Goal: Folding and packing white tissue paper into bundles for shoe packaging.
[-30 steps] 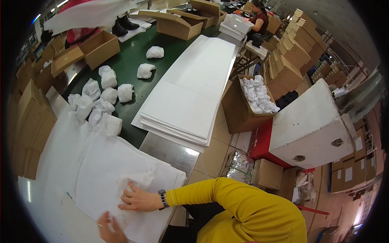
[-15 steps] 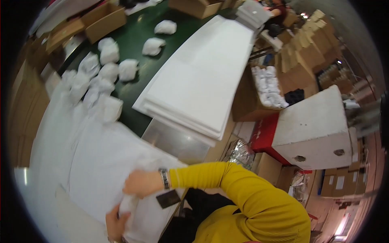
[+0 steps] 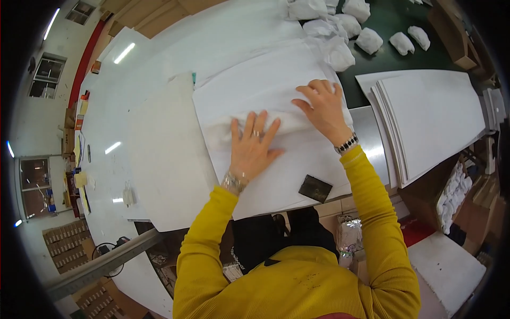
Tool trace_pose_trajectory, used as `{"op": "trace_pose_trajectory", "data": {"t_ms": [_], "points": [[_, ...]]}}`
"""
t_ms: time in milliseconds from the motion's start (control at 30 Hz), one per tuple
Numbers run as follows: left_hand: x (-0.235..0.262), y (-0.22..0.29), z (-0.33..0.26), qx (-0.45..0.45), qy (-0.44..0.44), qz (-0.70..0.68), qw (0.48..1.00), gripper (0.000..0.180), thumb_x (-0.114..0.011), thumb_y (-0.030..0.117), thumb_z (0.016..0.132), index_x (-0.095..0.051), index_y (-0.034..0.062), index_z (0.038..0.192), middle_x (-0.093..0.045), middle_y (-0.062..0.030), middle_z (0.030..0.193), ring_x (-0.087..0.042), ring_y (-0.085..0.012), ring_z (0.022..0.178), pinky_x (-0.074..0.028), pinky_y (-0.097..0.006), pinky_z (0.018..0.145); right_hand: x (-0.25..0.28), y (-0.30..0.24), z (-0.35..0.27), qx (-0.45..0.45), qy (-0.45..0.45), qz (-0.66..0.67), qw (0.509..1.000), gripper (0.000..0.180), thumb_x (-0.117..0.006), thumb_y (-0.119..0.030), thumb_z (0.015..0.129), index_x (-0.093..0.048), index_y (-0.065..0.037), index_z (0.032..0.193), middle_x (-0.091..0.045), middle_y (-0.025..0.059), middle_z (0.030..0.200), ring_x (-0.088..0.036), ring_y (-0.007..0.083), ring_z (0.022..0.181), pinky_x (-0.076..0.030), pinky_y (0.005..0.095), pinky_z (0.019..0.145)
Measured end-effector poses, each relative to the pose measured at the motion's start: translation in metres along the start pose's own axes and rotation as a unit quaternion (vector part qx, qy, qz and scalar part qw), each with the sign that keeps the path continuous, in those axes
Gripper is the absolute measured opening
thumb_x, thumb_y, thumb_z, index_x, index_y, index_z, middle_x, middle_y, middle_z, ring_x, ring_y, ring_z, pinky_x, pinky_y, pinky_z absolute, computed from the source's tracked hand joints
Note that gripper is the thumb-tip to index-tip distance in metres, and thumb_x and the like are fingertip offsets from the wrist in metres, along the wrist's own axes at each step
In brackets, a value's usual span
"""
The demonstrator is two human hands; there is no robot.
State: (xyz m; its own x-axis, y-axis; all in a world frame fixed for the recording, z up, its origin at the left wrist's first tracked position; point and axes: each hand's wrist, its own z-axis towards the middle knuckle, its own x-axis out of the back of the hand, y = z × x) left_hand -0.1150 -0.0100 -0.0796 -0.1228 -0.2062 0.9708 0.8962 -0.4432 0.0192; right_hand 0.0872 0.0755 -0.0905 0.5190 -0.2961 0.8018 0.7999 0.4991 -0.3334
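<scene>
A long roll of white paper (image 3: 289, 122) lies across a stack of white sheets (image 3: 249, 87) on the table in front of me. My left hand (image 3: 251, 150) rests on the left part of this roll, fingers spread. Over its right end is my right hand (image 3: 324, 109), fingers apart and slightly bent; whether it touches the paper is hard to tell. What the roll may contain is hidden. Nearer to me, a small dark rectangular plate (image 3: 315, 189) lies on the sheets. Several white paper-wrapped bundles (image 3: 368, 41) sit beyond my right hand.
Thick off-white sheets (image 3: 167, 154) lie to the left on the glossy white table (image 3: 111, 127). A tall pile of large white sheets (image 3: 435, 119) stands at the right. Behind it are a cardboard box (image 3: 451, 32) and, lower right, a white foam box (image 3: 449, 268).
My view has swung toward the left. Both hands were close together at the paper with the right one closed; now they are apart and spread along the roll.
</scene>
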Motion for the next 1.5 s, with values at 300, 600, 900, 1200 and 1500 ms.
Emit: {"op": "trace_pose_trajectory", "data": {"t_ms": [300,600,900,1200,1500], "points": [[0.005,-0.042,0.072,0.202,-0.103,-0.311,0.923,0.07,-0.07,0.039,0.073,-0.043,0.0081,0.13,-0.058,-0.0146,0.114,-0.058,-0.0259,0.101,-0.045,-0.037,0.087,0.062,-0.041,-0.07,-0.204,0.077,0.24,0.946,0.034,-0.07,-0.014,0.076,-0.062,-0.008,0.109,-0.057,0.0078,0.103,-0.054,0.0234,0.094,-0.043,0.032,0.081],[0.06,0.078,-0.095,0.151,-0.155,-0.748,0.628,0.048,-0.071,0.022,0.077,-0.053,-0.0026,0.114,-0.061,-0.0077,0.103,-0.057,-0.0117,0.09,-0.047,-0.028,0.08,0.082,-0.128,-0.104,-0.369,-0.054,0.718,0.588,0.042,-0.071,-0.009,0.073,-0.055,0.006,0.109,-0.063,0.0153,0.098,-0.062,0.0213,0.087,-0.051,0.0324,0.075],[0.067,0.088,-0.145,0.185,-0.131,-0.814,0.534,0.039,-0.068,0.011,0.078,-0.054,-0.0032,0.112,-0.064,-0.0056,0.094,-0.06,-0.0116,0.083,-0.049,-0.026,0.076,0.116,-0.125,-0.105,-0.308,0.037,0.726,0.614,0.03,-0.065,-0.01,0.083,-0.056,0.002,0.109,-0.064,0.012,0.096,-0.065,0.0227,0.085,-0.055,0.0348,0.073],[0.078,0.091,-0.151,0.201,-0.15,-0.888,0.386,0.041,-0.061,0.015,0.083,-0.049,-0.002,0.119,-0.06,-0.0074,0.106,-0.059,-0.0134,0.091,-0.051,-0.028,0.078,0.129,-0.162,-0.125,0.103,-0.022,0.314,0.944,0.048,-0.07,-0.002,0.065,-0.062,-0.009,0.111,-0.059,0.0133,0.119,-0.057,0.0332,0.109,-0.046,0.0404,0.091],[0.097,0.071,-0.16,0.172,-0.129,-0.961,0.174,0.052,-0.046,0.045,0.09,-0.05,0.0037,0.122,-0.057,-0.0104,0.117,-0.058,-0.0235,0.104,-0.049,-0.037,0.087,0.158,-0.172,-0.134,0.237,-0.199,0.068,0.948,0.078,-0.079,-0.028,0.058,-0.049,-0.023,0.13,-0.032,0.0043,0.146,-0.018,0.0335,0.138,-0.009,0.0594,0.108]]}}
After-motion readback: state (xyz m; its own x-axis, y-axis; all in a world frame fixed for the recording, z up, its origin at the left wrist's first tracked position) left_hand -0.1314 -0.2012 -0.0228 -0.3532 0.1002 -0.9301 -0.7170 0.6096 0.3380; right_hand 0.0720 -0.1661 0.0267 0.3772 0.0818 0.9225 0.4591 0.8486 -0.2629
